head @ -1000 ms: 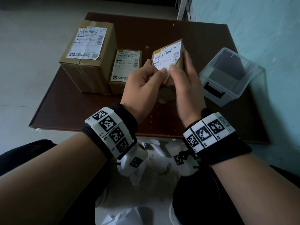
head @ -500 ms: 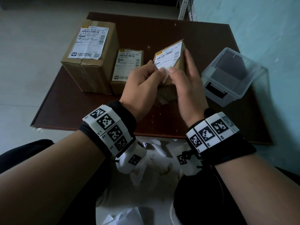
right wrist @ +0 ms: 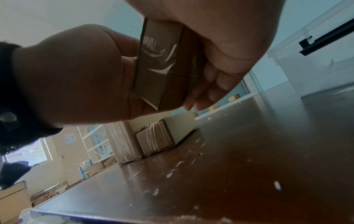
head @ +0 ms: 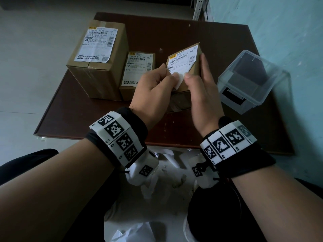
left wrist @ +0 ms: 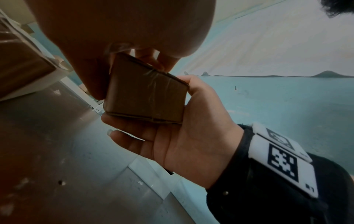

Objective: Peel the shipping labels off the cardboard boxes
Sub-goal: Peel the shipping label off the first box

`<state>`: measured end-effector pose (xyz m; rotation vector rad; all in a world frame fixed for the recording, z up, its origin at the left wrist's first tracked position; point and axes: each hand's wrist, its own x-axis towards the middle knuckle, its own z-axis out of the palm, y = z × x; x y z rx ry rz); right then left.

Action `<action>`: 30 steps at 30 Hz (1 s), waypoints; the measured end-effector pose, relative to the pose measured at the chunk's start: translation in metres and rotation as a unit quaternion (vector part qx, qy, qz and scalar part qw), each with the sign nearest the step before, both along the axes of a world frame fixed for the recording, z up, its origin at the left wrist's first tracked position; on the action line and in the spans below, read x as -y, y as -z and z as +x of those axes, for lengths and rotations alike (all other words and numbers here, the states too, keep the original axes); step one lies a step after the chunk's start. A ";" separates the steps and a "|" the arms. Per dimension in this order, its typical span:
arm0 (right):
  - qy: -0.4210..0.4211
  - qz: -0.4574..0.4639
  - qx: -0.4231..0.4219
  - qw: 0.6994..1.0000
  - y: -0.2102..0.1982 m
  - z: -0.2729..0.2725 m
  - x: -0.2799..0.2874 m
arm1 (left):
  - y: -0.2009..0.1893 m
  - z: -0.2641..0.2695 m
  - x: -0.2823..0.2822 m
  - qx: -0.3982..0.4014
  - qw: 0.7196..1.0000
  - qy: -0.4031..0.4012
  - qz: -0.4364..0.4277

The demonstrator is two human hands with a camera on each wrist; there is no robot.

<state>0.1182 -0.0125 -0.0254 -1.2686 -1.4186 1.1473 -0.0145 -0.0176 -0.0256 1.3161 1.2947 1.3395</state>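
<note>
A small cardboard box (head: 194,67) is held tilted above the brown table (head: 87,119). My right hand (head: 201,84) grips it, fingers along its right side and thumb on top. A white shipping label (head: 181,62) covers its top face. The label's near corner (head: 179,81) is lifted, and my left hand (head: 166,75) pinches that flap. In the left wrist view the box (left wrist: 145,97) lies in the right hand (left wrist: 182,136). The right wrist view shows the box's taped underside (right wrist: 166,65) between both hands.
A large box (head: 97,81) and a medium box (head: 125,91) stand at the left of the table, each with a white label on top. A clear plastic container (head: 250,81) sits at the right. Torn paper scraps (head: 171,165) lie on the floor below the table's near edge.
Both hands stayed on the small box. The pinched label corner has come a little further off the cardboard, and the hands sit slightly lower in view.
</note>
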 end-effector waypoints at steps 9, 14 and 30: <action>0.006 0.002 0.016 1.000 0.000 0.000 0.001 | -0.001 -0.002 0.000 0.009 1.000 0.014 0.008; 0.010 0.014 0.031 0.999 0.000 0.000 0.001 | -0.003 -0.002 0.001 -0.019 1.000 -0.004 0.012; 0.018 0.005 0.021 1.000 -0.002 0.000 0.002 | -0.003 -0.001 0.002 -0.026 0.999 -0.006 0.025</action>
